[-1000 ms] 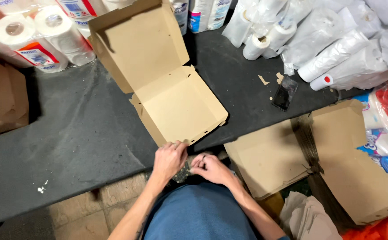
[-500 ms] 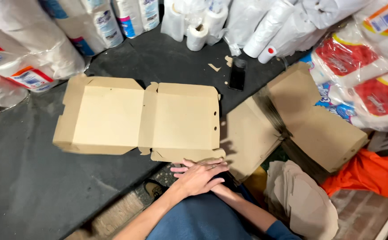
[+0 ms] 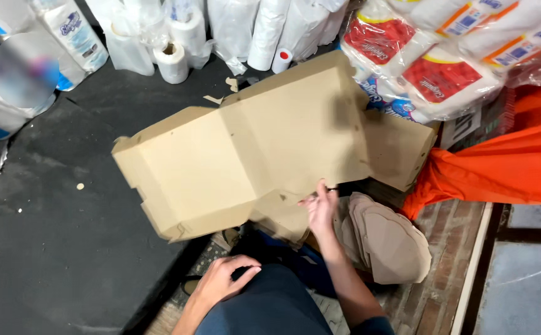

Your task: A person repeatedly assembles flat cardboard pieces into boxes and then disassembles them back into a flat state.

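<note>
From the head camera, a flat, open cardboard box is lifted and tilted over the edge of the dark tabletop, its underside facing up. The right hand is at the box's lower right edge, fingers closed on the cardboard there, forearm reaching up from the lower right. The left hand is well below the box and apart from it, resting on the person's dark blue lap with fingers loosely curled, holding nothing. More flat cardboard pieces lie just right of the right hand; wrapped paper rolls stand behind the box.
</note>
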